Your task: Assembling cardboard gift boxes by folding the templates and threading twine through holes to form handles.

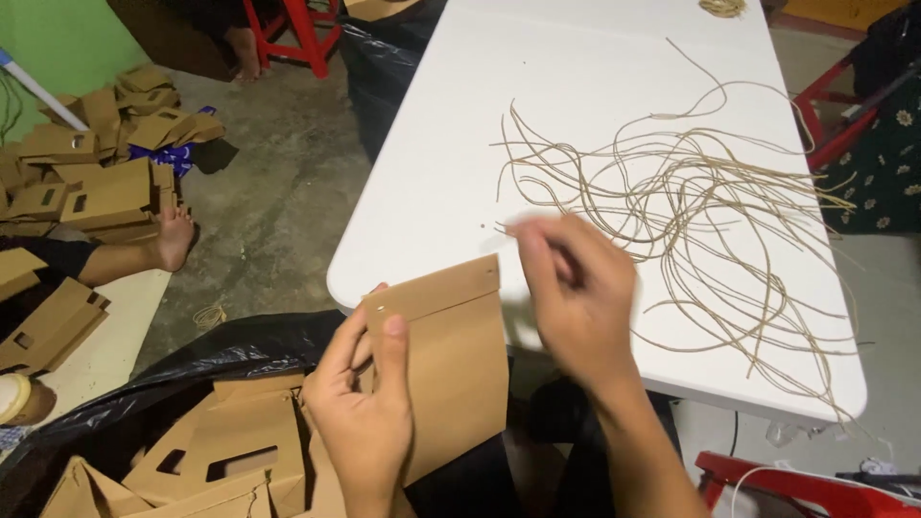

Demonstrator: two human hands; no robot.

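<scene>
Paper bag up, string hand blurred

Left hand [365, 403] pinched a flat brown paper bag [451, 364] at its left edge, thumb in front, just off the white table [432, 192]. It looked light, creasable, best held by the folded top. Long axis upright, punched top upward. Right hand [576, 288] hovered, blurred, fingers curled near loose strings [710, 211]; grip unclear.

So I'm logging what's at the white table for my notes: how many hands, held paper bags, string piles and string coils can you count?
Hands at work: 2, the left hand and the right hand
Brown paper bag held in the left hand: 1
Loose pile of tan strings on the white table: 1
Small string coil at the table's far end: 1
Total: 5
</scene>
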